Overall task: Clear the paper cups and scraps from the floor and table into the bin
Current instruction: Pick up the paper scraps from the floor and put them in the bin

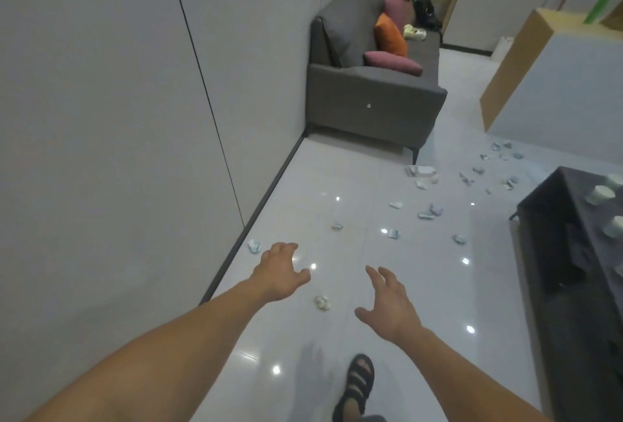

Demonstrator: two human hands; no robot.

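Observation:
Both my hands reach out over the white tiled floor, empty, with fingers spread. My left hand (281, 271) hovers near the wall, just right of a crumpled pale-blue scrap (254, 245). My right hand (387, 305) is lower and to the right. Between them lies a small whitish crumpled scrap (323, 302). Several more blue-white paper scraps (429, 212) are scattered across the floor ahead, out to a cluster (502, 151) at the far right. Pale paper cups (601, 195) stand on the dark table (556, 219) at the right. No bin is in view.
A grey wall with a dark skirting runs along the left. A grey sofa (374, 97) with orange and pink cushions stands ahead against it. A white and wood cabinet (546, 84) is at the far right. My sandalled foot (359, 384) is on the floor below.

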